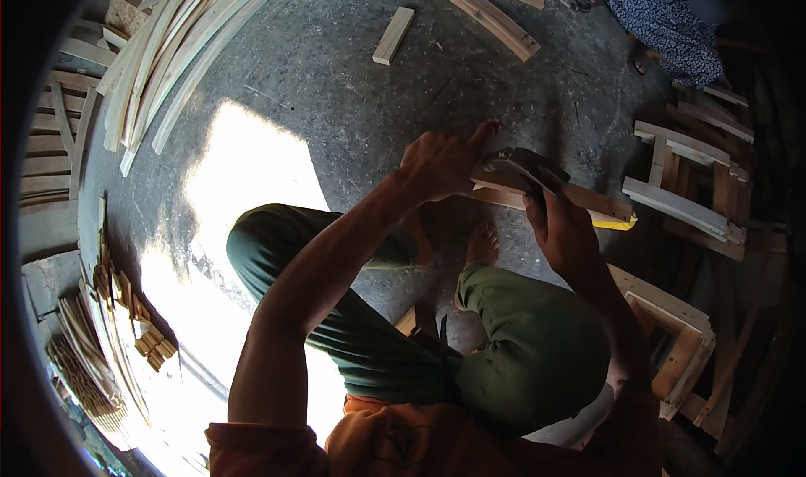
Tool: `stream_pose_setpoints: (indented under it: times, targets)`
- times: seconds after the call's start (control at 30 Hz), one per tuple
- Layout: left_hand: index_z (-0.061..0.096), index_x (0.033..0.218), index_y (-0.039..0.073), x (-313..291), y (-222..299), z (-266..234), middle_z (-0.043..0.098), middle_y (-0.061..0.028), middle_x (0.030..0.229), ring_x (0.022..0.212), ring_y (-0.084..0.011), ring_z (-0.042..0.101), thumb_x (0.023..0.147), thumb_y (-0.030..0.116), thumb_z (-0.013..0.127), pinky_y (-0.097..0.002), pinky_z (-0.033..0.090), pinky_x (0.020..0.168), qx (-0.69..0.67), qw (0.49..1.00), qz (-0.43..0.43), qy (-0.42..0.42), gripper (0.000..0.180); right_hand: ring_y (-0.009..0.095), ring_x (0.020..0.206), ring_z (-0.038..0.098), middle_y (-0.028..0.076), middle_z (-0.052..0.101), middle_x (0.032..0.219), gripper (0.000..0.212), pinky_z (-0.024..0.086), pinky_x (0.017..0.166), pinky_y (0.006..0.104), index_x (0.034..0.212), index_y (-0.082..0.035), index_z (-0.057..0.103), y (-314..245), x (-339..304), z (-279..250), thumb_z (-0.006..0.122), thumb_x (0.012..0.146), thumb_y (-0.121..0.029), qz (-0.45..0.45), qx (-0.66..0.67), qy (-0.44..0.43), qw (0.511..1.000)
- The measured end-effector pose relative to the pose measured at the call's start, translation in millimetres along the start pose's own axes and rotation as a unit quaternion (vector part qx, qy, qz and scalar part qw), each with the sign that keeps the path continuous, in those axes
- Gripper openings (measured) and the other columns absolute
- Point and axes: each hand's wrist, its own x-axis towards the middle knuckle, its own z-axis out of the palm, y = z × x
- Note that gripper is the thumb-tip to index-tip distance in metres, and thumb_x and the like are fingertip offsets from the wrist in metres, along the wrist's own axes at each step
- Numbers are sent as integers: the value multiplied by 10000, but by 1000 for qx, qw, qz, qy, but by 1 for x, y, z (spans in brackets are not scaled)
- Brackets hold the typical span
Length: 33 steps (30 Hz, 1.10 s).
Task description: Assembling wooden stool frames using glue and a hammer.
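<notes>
Wood bar (600, 201) runs lengthwise L to lwr R, yellow end (619, 223) pointing R; R hand (564, 232) grips hammer (546, 168), L hand (437, 166) at opp. end, grip unclear.

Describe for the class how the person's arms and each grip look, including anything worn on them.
Orange-brown sleeves stop above the elbows, leaving both slim forearms bare. The left grip and right grip wear no gloves. Shade makes small details, such as rings, hard to tell.
</notes>
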Motion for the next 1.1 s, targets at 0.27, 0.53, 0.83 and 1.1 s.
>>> stream_pose_setpoints:
  times: [0.27,0.53,0.83,1.1]
  targets:
    - [146,1573,120,-3,5,-3,727,-167,883,838,-364,714,723,335,809,-445,571,776,19,999,-35,29,1099,411,737,684,230,672,903,312,541,662,435,1201,100,513,5,-8,6,595,976,-99,5,1,-38,999]
    - [139,1573,123,-1,0,2,725,-184,955,894,-362,711,709,357,827,-436,566,792,13,1000,-18,3,1129,442,838,667,269,640,915,276,535,664,441,1135,78,533,31,-19,26,571,1001,-160,31,112,127,985]
    - [251,1543,134,-4,-8,-3,703,-193,1078,1006,-363,688,664,287,864,-462,552,850,19,997,46,63,1082,455,733,634,234,603,781,230,477,602,521,956,-4,478,57,-28,71,562,1012,-211,44,-35,62,997]
    - [430,1466,188,2,-43,16,679,-108,1202,1083,-298,671,623,280,893,-421,559,868,93,993,48,61,966,461,798,646,257,630,851,220,502,640,509,1008,12,496,32,-23,45,562,1012,-198,89,-21,14,996]
